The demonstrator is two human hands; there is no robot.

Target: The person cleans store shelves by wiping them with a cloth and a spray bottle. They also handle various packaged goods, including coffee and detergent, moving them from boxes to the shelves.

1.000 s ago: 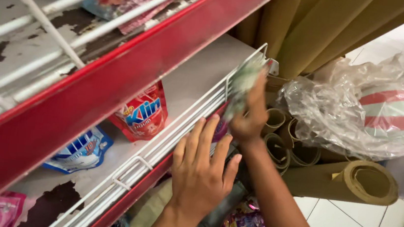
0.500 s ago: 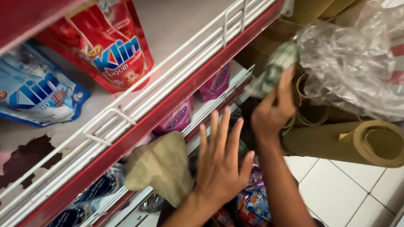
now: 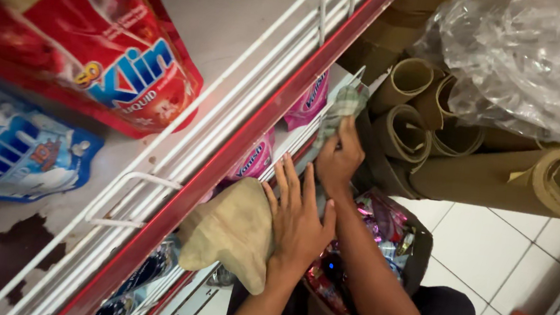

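My left hand (image 3: 298,217) lies flat with fingers spread against the rail of a lower shelf, its heel resting on a tan cloth (image 3: 228,231) draped over that rail. My right hand (image 3: 339,160) is closed around a green checked cloth (image 3: 341,108), pressing it to the end of the white wire shelf rail (image 3: 295,138). Pink pouches (image 3: 309,102) sit behind that rail on the lower shelf.
On the upper shelf (image 3: 238,20) lie a red detergent pouch (image 3: 98,58) and a blue pouch (image 3: 13,152). Rolled brown paper tubes (image 3: 497,175) and a clear plastic bag (image 3: 529,58) stand to the right. Beneath my arms a box of shiny packets (image 3: 382,236) rests on the white tiled floor (image 3: 489,260).
The view has dropped from the upper shelf to the lower one. Both hands moved down with it; my left hand now rests on the tan cloth, my right still holds the checked cloth.
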